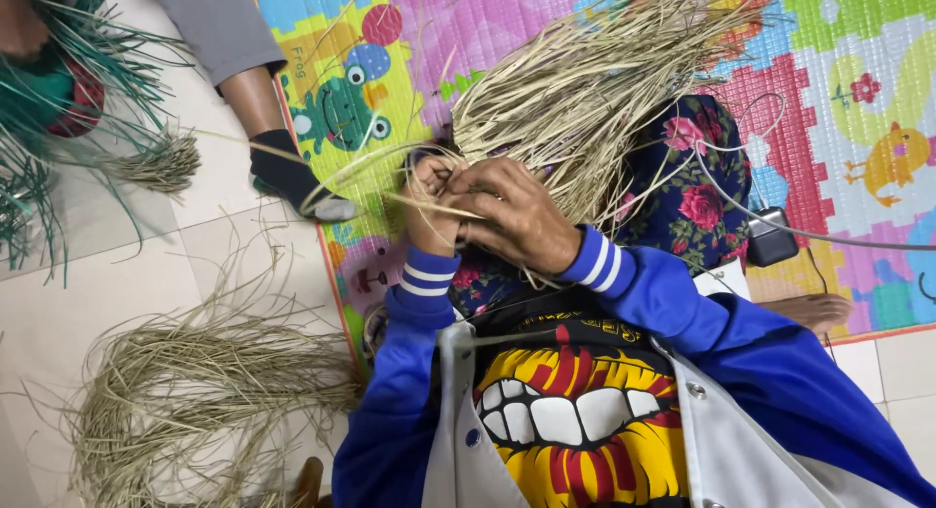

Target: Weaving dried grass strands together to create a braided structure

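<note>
Left hand (430, 198) is sitting just left of frame centre, its fingers curling tight around a few pale dried straw strands (585, 89), and it is touching the right hand (514, 215), which is pressing in from the right and pinching the same strands narrowly. Both blue sleeves are running down to the lower middle of the frame.

At the far upper left, green reeds (58, 98) are spilling over the tile floor (117, 274), and a loose coil of dry straw (195, 401) is filling the lower left, leaving bare tile between the 2 piles. Another person's leg with a dark sock (288, 176) is resting at the left edge of the colourful play mat (838, 98). The straw strands are fanning toward the upper centre-right over the floral cloth (697, 191). A small dark device (772, 237) with a white cable is lying on the mat at the right, where open room is remaining.
</note>
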